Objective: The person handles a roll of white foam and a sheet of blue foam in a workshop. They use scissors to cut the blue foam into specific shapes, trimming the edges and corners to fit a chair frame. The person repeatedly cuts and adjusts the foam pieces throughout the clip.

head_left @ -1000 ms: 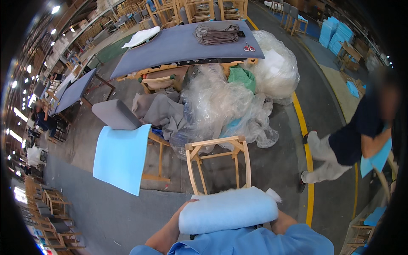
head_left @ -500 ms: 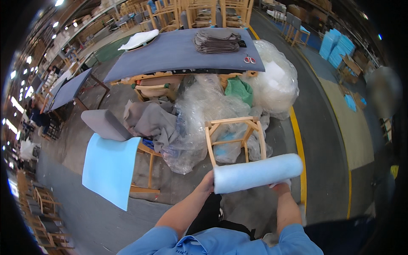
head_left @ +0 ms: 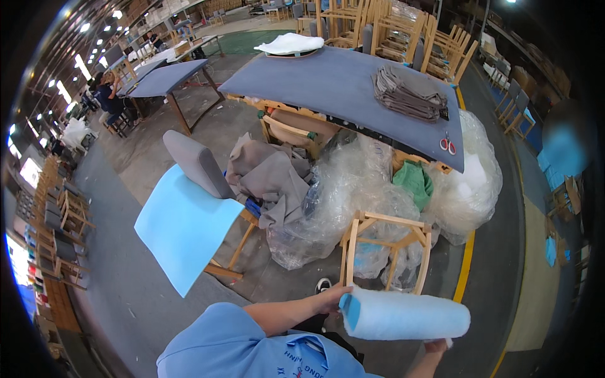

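Note:
Close to my body I hold a foam pad (head_left: 409, 318) between both hands. It is wrapped in white batting, and light blue foam shows at its left end. My left hand (head_left: 332, 301) is closed on the upper left end. Below the right end, my right hand (head_left: 436, 346) grips the underside, its fingers partly hidden. Just beyond the pad stands a bare wooden frame (head_left: 423, 236) with several legs. To the left, a light blue foam sheet (head_left: 186, 220) lies over the seat of a wooden chair with a grey padded back (head_left: 196, 165).
A blue-grey covered table (head_left: 315, 79) carries folded grey fabric (head_left: 409, 94), red-handled scissors (head_left: 447, 145) and a white padded piece (head_left: 290, 44). Clear plastic wrap (head_left: 350, 183), grey cloth (head_left: 271, 176) and a green bag (head_left: 413, 183) crowd its front. A person (head_left: 112, 94) sits at a far-left table.
My view has swung left, so the surroundings sit further right. The wrapped pad has come lower and tilted, with its blue foam end now showing. Both hands keep their hold.

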Tool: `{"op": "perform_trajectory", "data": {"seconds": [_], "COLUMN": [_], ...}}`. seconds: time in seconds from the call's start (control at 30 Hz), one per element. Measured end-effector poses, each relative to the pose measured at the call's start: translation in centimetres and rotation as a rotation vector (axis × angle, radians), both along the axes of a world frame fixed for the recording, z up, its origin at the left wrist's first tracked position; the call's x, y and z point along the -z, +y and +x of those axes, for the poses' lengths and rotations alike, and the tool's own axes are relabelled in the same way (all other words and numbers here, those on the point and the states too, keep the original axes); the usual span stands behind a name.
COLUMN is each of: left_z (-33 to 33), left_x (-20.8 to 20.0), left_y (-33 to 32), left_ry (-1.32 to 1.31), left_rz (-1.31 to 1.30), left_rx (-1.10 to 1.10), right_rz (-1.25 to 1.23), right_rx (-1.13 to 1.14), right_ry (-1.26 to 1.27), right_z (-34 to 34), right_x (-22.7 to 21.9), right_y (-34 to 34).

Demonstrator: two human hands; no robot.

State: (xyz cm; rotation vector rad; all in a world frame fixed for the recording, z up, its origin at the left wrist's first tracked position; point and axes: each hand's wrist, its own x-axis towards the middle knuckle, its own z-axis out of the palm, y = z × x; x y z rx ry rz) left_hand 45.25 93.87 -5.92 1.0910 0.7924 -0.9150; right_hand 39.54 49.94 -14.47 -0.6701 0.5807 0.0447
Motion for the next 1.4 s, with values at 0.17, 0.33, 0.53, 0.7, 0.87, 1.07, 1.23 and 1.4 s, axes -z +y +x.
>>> {"op": "perform_trajectory", "data": {"seconds": [0.17,0.33,0.53,0.7,0.87,1.07,1.23,1.4], "left_z": [0.1,0.3,-3.3,-1.7,1.6,2.7,3.1,3.0], "left_x": [1.4,-11.2,-24.4,-23.0,-22.5,-24.4,-25.3,-23.7], "left_y": [5.2,-1.0,-9.1,-12.0,-12.1,-14.6,-17.7,-26.7], "left_ry": [-0.493,-1.14,-1.521,-1.692,-1.25,-1.017,-1.221,-1.261], "left_rz": [0.346,0.076,-0.008,0.256,-0.171,-0.518,-0.171,-0.214], "left_rx": [-0.17,-0.18,0.364,0.24,0.135,0.472,0.796,0.777], "right_rz": [-0.442,-0.99,-1.355,-0.286,-0.8,-0.96,-0.972,-1.078], "right_rx": [0.0,0.351,0.051,-0.103,-0.145,-0.143,0.268,0.311], "right_ry": [-0.527,-0.614,-0.442,-0.651,-0.846,-0.573,-0.359,-0.097], "right_z": [3.5,3.1,6.9,5.4,2.4,0.1,0.4,-4.4], "right_x": [-15.8,-24.6,-31.1,-32.2,-30.9,-27.6,-26.5,-22.9], "right_y": [-14.6,-11.2,10.8,16.3,17.4,10.2,-2.4,-21.3]}}
